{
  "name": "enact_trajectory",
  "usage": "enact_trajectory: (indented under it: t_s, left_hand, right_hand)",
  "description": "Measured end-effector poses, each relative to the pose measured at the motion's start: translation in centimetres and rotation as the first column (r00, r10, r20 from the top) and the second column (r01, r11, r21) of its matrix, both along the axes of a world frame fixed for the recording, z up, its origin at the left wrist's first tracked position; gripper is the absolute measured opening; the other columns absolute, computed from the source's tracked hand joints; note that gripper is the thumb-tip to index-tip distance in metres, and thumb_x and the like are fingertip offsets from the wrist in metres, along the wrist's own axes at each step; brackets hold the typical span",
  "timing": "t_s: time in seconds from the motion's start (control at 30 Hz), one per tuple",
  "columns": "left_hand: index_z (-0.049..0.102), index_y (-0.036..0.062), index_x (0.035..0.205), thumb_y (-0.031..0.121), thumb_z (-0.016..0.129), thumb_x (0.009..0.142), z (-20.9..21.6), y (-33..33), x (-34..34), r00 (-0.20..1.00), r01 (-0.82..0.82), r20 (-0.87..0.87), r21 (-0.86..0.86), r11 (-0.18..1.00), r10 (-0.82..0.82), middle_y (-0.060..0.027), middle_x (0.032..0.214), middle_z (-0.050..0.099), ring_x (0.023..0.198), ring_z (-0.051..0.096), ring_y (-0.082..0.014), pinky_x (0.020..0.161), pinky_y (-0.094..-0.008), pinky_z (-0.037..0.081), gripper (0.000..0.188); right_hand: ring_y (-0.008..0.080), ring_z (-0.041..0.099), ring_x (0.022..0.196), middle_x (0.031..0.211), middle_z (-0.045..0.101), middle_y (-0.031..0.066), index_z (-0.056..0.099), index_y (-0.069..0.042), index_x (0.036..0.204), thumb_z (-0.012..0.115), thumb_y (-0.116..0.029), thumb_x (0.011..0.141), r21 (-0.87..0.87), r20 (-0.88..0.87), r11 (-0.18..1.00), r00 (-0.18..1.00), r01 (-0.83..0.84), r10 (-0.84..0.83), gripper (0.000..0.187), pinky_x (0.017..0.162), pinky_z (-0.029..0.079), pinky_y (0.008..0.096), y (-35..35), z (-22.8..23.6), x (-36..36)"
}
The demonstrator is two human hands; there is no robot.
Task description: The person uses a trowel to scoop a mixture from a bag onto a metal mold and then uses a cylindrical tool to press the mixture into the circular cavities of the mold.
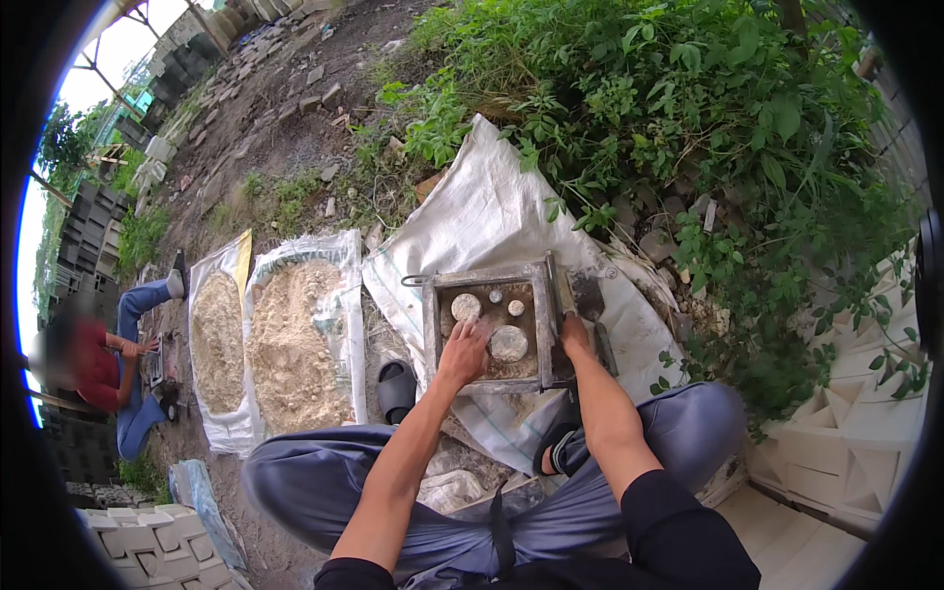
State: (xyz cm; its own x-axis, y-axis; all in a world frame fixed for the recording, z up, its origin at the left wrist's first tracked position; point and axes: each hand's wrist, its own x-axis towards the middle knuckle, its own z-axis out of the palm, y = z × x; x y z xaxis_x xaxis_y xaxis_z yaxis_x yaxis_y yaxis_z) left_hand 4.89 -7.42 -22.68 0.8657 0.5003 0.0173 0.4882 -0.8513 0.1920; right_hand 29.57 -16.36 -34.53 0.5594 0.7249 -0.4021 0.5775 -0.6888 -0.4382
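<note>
A square wooden frame (539, 334) lies on a white woven sheet in front of my crossed legs. Inside its brownish bed sit several round pale pieces: a disc (508, 343), another disc (465, 308) and smaller ones such as a knob-like round (515, 308). My left hand (464, 351) reaches over the frame's near left part, fingers stretched out among the discs and touching the bed or a disc edge; which one I cannot tell. Against the frame's right side stands a second wooden frame (561, 287), tilted on edge. My right hand (573, 335) grips it, fingertips partly hidden.
Two open sacks of pale powder (298, 339) lie left of the white sheet (497, 197). A black slipper (396, 389) rests by my left forearm. Dense green plants (669, 108) border the far right. At far left another person (98, 359) sits. Pale moulded blocks (836, 413) are stacked right.
</note>
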Motion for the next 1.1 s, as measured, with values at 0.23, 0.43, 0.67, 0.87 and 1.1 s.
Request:
enact_trajectory:
  t_s: [0.23,0.43,0.67,0.87,1.1]
  left_hand:
    - [0.056,0.0029,0.111,0.017,0.050,0.080,0.1,-3.9,-2.3,0.984,-0.055,-0.171,-0.101,0.993,0.037,-0.0116,0.116,0.057,0.121,0.043,-0.0259,0.109,-0.0495,0.019,0.034]
    - [0.058,0.0004,0.102,0.013,0.051,0.083,2.7,-2.7,-3.9,0.961,-0.046,0.262,-0.153,0.987,0.085,-0.0155,0.109,0.057,0.111,0.049,-0.0291,0.102,-0.0411,0.034,0.024]
    - [0.044,-0.0006,0.126,0.025,0.053,0.086,-3.8,1.3,-2.3,0.997,-0.010,0.072,-0.207,0.978,0.025,-0.0177,0.124,0.051,0.117,0.046,-0.0346,0.100,-0.0413,0.037,0.048]
    - [0.038,-0.0022,0.130,0.040,0.061,0.080,-2.7,-1.7,-3.9,0.935,-0.350,-0.066,-0.327,0.878,0.348,-0.0193,0.124,0.045,0.113,0.048,-0.0338,0.097,-0.0414,0.040,0.070]
    - [0.035,-0.0106,0.123,0.021,0.070,0.072,-3.0,-3.6,-1.6,0.777,-0.611,-0.121,-0.378,0.695,0.617,-0.0279,0.116,0.045,0.105,0.049,-0.0428,0.092,-0.0459,0.041,0.069]
  right_hand:
    - [0.0431,0.057,0.100,0.101,0.059,0.0313,0.054,0.005,0.100,0.065,-0.013,0.071,0.084,-0.157,0.969,0.963,0.234,-0.219,0.036,0.084,0.048,0.0450,0.5,1.0,-1.2]
    - [0.0416,0.056,0.102,0.110,0.058,0.0303,0.055,0.009,0.110,0.064,-0.038,0.078,0.242,-0.315,0.840,0.858,0.486,-0.405,0.057,0.085,0.044,0.0440,-0.5,5.6,-0.7]
    - [0.0244,0.053,0.048,0.056,0.051,0.0100,0.051,-0.001,0.066,0.061,-0.046,0.081,0.509,-0.236,0.580,0.751,0.636,-0.616,0.049,0.044,0.040,0.0390,-2.0,9.1,1.4]
    - [0.0135,0.041,0.034,0.046,0.042,0.0011,0.042,-0.010,0.057,0.060,-0.033,0.085,0.396,-0.645,0.666,0.707,0.633,-0.289,0.041,0.035,0.031,0.0294,0.4,21.7,-0.4]
    - [0.0110,0.042,0.038,0.048,0.044,0.0005,0.045,-0.008,0.057,0.057,-0.031,0.087,0.437,-0.647,0.662,0.724,0.609,-0.239,0.040,0.037,0.033,0.0289,2.3,26.8,-8.6]
